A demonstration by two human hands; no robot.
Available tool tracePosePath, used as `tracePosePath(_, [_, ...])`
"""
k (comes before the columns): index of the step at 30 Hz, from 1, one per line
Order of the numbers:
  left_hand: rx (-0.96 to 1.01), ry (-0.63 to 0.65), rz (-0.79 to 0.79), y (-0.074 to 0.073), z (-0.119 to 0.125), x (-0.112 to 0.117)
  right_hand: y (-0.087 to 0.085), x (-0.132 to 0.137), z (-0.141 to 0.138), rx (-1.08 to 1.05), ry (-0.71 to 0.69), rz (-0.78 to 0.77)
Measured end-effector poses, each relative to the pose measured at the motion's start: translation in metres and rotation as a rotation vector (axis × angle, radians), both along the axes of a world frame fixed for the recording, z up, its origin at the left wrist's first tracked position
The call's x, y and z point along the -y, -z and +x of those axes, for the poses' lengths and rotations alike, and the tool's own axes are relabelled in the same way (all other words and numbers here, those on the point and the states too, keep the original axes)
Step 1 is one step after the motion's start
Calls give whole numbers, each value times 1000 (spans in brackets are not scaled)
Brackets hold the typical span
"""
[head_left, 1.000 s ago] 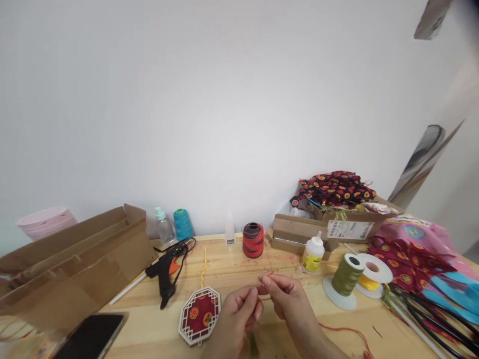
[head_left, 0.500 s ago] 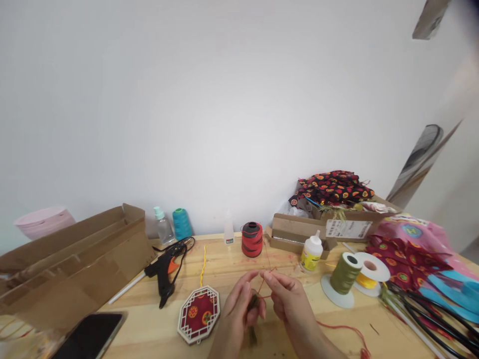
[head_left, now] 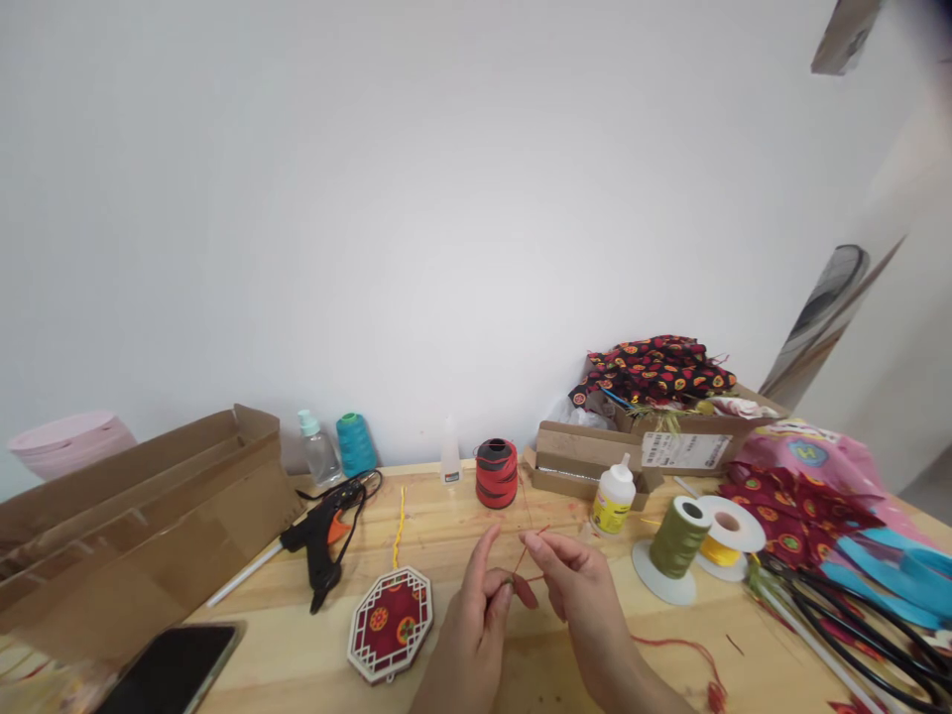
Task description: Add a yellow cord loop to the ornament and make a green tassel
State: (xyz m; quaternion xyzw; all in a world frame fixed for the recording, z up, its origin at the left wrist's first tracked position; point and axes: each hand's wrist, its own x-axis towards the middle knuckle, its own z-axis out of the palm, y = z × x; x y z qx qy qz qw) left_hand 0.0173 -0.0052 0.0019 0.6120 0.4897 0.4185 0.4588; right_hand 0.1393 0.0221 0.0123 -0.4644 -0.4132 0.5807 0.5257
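Note:
My left hand (head_left: 476, 615) is closed, with thumb and fingers pinching a small olive-green thread bundle (head_left: 509, 581). Most of that bundle is hidden by the fingers. Red thread (head_left: 520, 561) runs up from it to my right hand (head_left: 576, 585), whose thumb and forefinger are pressed together on the strand. A short red end sticks out above the right fingertips. To the left of my hands lies an octagonal wooden-framed ornament (head_left: 391, 625) with patterned red fabric and a yellow cord (head_left: 400, 526). More red thread (head_left: 688, 647) trails over the table at the right.
A red-and-black thread spool (head_left: 496, 474) stands behind my hands. On the right are a glue bottle (head_left: 614, 499), a green thread spool (head_left: 679, 540) and black-handled scissors (head_left: 855, 635). A glue gun (head_left: 319, 550), a phone (head_left: 175, 669) and a cardboard box (head_left: 164, 526) lie left.
The olive-green bundle has turned in my left hand; its lower end no longer hangs below the fingers. My left forefinger has lifted and straightened. My right hand keeps its pinch on the red thread.

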Motion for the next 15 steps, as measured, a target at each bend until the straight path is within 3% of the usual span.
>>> tracePosePath(8, [20,7,-2,-6,2,1,2,2,-2,-24,58,2])
tracePosePath(15, [413,46,-170,6,-2,-6,-2,0,2,110,-21,172])
